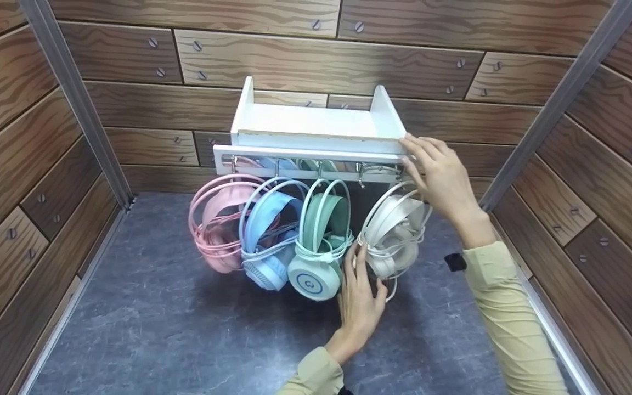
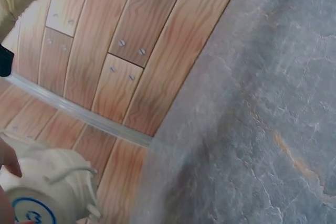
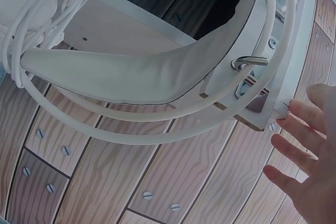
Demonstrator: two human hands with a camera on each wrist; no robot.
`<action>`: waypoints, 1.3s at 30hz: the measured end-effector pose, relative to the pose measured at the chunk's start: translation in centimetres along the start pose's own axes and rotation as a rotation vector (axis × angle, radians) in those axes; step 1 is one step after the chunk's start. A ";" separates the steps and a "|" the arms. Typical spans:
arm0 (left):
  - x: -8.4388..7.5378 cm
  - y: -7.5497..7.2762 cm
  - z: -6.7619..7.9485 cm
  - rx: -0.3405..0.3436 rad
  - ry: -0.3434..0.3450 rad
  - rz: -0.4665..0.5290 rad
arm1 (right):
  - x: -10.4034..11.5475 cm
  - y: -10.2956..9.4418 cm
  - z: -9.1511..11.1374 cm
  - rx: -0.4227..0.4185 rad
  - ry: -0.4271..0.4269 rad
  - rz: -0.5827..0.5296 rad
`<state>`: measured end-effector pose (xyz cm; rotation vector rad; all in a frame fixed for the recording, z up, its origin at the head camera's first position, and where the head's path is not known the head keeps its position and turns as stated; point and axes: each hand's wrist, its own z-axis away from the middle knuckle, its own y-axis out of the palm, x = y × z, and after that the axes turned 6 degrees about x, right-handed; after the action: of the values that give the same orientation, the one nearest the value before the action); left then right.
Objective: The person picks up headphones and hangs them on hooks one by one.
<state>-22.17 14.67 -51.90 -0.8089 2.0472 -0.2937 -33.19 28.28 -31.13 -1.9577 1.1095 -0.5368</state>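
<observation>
White headphones (image 1: pixel 393 236), their cable wound round them, hang from the right end of a hooked rail (image 1: pixel 305 153) on a white shelf (image 1: pixel 316 120). My left hand (image 1: pixel 361 299) is under them, its long fingers straight along the near ear cup and the thumb spread to the right. The left wrist view has that cup (image 2: pixel 47 187) with a blue ring, beside the fingertips. With relaxed fingers, my right hand (image 1: pixel 442 175) touches the shelf's right end. In the right wrist view, the headband (image 3: pixel 131 77) loops over a metal hook (image 3: pixel 249 61), and the right hand (image 3: pixel 310 145) is at the rail's end.
Pink headphones (image 1: pixel 223 219), blue headphones (image 1: pixel 272 236) and green headphones (image 1: pixel 319 247) hang left of the white pair. A bare hook (image 1: pixel 361 178) sits between green and white. Wood-patterned walls (image 1: pixel 294 55) enclose the grey floor (image 1: pixel 157 329) at the back and both sides.
</observation>
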 end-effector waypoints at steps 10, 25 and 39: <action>-1.7 -2.4 0.1 -0.017 0.148 0.037 | -0.3 0.6 -0.4 -0.041 -0.031 -0.008; -1.7 -8.0 -2.0 -0.075 0.322 0.230 | -0.1 1.5 -0.5 -0.057 0.005 -0.003; 1.6 -13.5 -4.1 -0.162 0.261 0.087 | 2.6 0.6 2.6 -0.266 0.038 -0.083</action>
<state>-20.29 3.03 -44.03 -0.8111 2.3682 -0.1941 -30.31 27.06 -33.21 -2.2392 1.1759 -0.4929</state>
